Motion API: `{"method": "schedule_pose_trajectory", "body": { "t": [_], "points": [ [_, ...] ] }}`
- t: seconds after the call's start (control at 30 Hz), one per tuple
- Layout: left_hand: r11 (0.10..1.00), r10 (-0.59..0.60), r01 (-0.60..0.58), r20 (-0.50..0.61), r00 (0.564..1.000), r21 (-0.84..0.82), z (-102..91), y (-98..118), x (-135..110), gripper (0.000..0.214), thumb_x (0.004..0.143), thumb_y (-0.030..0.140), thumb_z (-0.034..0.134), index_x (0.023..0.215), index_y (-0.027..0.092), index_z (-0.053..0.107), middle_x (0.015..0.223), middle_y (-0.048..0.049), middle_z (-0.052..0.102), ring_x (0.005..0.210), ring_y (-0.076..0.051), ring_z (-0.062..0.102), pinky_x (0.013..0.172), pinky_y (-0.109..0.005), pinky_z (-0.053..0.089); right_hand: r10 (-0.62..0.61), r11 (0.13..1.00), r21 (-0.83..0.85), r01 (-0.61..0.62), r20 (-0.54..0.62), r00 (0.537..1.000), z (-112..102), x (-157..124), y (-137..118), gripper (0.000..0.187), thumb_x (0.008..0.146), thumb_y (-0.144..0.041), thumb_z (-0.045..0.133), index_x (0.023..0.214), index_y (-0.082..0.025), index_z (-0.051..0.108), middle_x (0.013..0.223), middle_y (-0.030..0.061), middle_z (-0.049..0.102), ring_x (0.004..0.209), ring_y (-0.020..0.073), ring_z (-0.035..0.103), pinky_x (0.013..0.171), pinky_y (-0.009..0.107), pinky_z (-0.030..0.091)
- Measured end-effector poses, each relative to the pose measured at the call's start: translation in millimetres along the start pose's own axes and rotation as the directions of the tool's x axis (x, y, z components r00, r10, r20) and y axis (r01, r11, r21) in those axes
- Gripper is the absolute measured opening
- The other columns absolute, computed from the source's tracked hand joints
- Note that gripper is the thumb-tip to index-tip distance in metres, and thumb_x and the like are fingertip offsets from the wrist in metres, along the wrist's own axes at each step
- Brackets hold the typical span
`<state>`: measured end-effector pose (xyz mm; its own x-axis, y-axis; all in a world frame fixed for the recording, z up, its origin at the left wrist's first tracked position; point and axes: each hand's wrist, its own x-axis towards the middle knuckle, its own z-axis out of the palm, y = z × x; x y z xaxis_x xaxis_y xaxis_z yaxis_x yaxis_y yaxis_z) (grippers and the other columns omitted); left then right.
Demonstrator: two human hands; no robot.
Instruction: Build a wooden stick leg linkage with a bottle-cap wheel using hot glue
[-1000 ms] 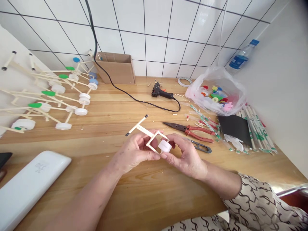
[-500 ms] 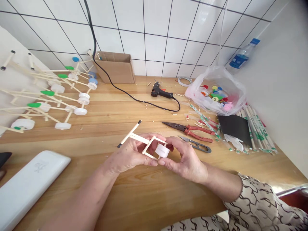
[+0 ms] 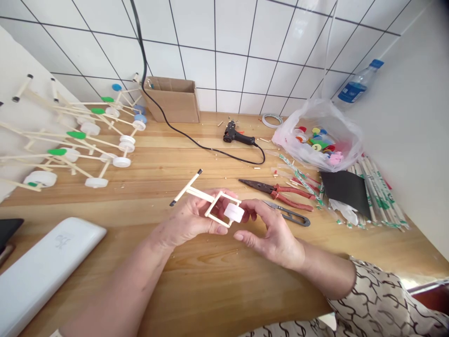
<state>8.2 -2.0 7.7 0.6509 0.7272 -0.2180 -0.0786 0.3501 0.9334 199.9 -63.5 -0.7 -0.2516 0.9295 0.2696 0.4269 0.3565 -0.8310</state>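
My left hand [image 3: 191, 220] grips a small frame of thin wooden sticks [image 3: 206, 199] just above the wooden table [image 3: 217, 281]. A long stick with black ends [image 3: 185, 187] juts up and left from the frame. A white bottle cap [image 3: 234, 213] sits on the frame's right end. My right hand [image 3: 271, 229] is beside the cap, fingers loosely curled, fingertips touching or nearly touching it; its thumb has come away from the cap.
Several finished stick models with cap wheels [image 3: 87, 135] lie at the left. A black glue gun [image 3: 238, 135] with its cord, red-handled pliers [image 3: 280, 189], small snips [image 3: 289, 214], a bag of coloured caps [image 3: 317, 138], wrapped chopsticks [image 3: 375, 192], a cardboard box [image 3: 175, 98], and a white flat object [image 3: 42, 267] surround the hands.
The stick frame has tilted and shifted slightly left and up in my left hand. My right hand's thumb has loosened from the white cap.
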Motion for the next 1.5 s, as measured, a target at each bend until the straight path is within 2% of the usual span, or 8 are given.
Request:
{"method": "schedule_pose_trajectory", "body": {
  "t": [0.23, 0.4, 0.63, 0.8, 0.93, 1.07, 1.3, 1.5],
  "points": [
    [0.999, -0.037, 0.037, -0.003, 0.999, 0.013, 0.4, 0, 0, 0.043, 0.057, 0.009, 0.076, 0.097, 0.022, 0.069, 0.086, -0.0033, 0.070, 0.082, -0.020, 0.063, 0.072, -0.028, 0.049, -0.043, 0.998, -0.046, 0.042, -0.016, 0.999, 2, -3, 3, 0.028, 0.083, -0.034, 0.063, 0.103, -0.017, 0.054, 0.082, 0.0057, 0.064, 0.073, 0.0163, 0.059, 0.068, 0.030, 0.051],
    [0.999, -0.039, 0.038, 0.090, 0.995, 0.018, -2.1, -1, 0, 0.043, 0.061, 0.010, 0.074, 0.102, 0.020, 0.065, 0.091, -0.0039, 0.070, 0.088, -0.020, 0.062, 0.076, -0.028, 0.048, -0.023, 0.999, -0.047, 0.023, -0.004, 1.000, 1, -3, 5, 0.030, 0.083, -0.035, 0.064, 0.103, -0.015, 0.055, 0.084, 0.0064, 0.064, 0.075, 0.0165, 0.059, 0.069, 0.029, 0.051],
    [1.000, -0.012, 0.016, 0.160, 0.987, -0.026, -4.6, -3, 2, 0.045, 0.062, 0.006, 0.072, 0.102, 0.023, 0.063, 0.088, 0.0026, 0.067, 0.085, -0.014, 0.058, 0.073, -0.023, 0.044, -0.019, 0.998, -0.067, 0.019, 0.006, 1.000, -1, -3, 4, 0.029, 0.084, -0.039, 0.061, 0.101, -0.016, 0.056, 0.083, 0.0063, 0.064, 0.074, 0.0166, 0.058, 0.068, 0.029, 0.049],
    [0.999, 0.025, -0.029, 0.186, 0.982, 0.016, -4.2, -4, 3, 0.041, 0.060, 0.006, 0.072, 0.097, 0.021, 0.064, 0.088, 0.0019, 0.065, 0.088, -0.016, 0.056, 0.076, -0.025, 0.043, -0.013, 1.000, -0.014, 0.014, 0.051, 0.999, -3, -3, 5, 0.031, 0.086, -0.042, 0.056, 0.100, -0.014, 0.057, 0.083, 0.0076, 0.064, 0.073, 0.0165, 0.058, 0.067, 0.028, 0.048],
    [0.998, 0.034, -0.041, 0.163, 0.986, 0.037, -2.7, -3, 4, 0.043, 0.060, 0.006, 0.073, 0.098, 0.021, 0.063, 0.084, 0.0023, 0.062, 0.079, -0.014, 0.053, 0.071, -0.024, 0.043, 0.062, 0.997, 0.049, -0.066, 0.068, 0.996, -5, -2, 8, 0.035, 0.087, -0.043, 0.054, 0.105, -0.014, 0.058, 0.091, 0.0097, 0.066, 0.076, 0.0176, 0.058, 0.070, 0.030, 0.048],
    [0.998, 0.055, -0.061, 0.174, 0.983, 0.030, -0.1, -2, 4, 0.040, 0.059, 0.005, 0.072, 0.096, 0.020, 0.064, 0.083, 0.0020, 0.061, 0.078, -0.013, 0.052, 0.071, -0.024, 0.042, 0.120, 0.984, 0.117, -0.132, 0.102, 0.988, -5, -2, 11, 0.038, 0.086, -0.045, 0.054, 0.104, -0.012, 0.059, 0.091, 0.0108, 0.066, 0.079, 0.0195, 0.058, 0.073, 0.032, 0.047],
    [0.994, 0.110, -0.109, 0.131, 0.985, -0.011, 1.5, 2, 3, 0.041, 0.056, 0.007, 0.075, 0.094, 0.019, 0.064, 0.077, 0.0024, 0.061, 0.070, -0.012, 0.052, 0.066, -0.023, 0.040, 0.103, 0.969, 0.212, -0.129, 0.131, 0.986, -5, -1, 11, 0.040, 0.084, -0.049, 0.055, 0.103, -0.014, 0.058, 0.087, 0.0085, 0.063, 0.080, 0.0196, 0.056, 0.074, 0.033, 0.046],
    [0.993, 0.107, -0.116, 0.190, 0.976, 0.037, 1.4, 6, 2, 0.042, 0.059, 0.008, 0.075, 0.097, 0.018, 0.064, 0.079, 0.0016, 0.059, 0.070, -0.011, 0.051, 0.064, -0.022, 0.041, 0.097, 0.964, 0.234, -0.123, 0.120, 0.988, -6, -4, 14, 0.037, 0.083, -0.046, 0.058, 0.102, -0.015, 0.060, 0.089, 0.0080, 0.064, 0.081, 0.0201, 0.056, 0.075, 0.033, 0.044]
  ]
}}
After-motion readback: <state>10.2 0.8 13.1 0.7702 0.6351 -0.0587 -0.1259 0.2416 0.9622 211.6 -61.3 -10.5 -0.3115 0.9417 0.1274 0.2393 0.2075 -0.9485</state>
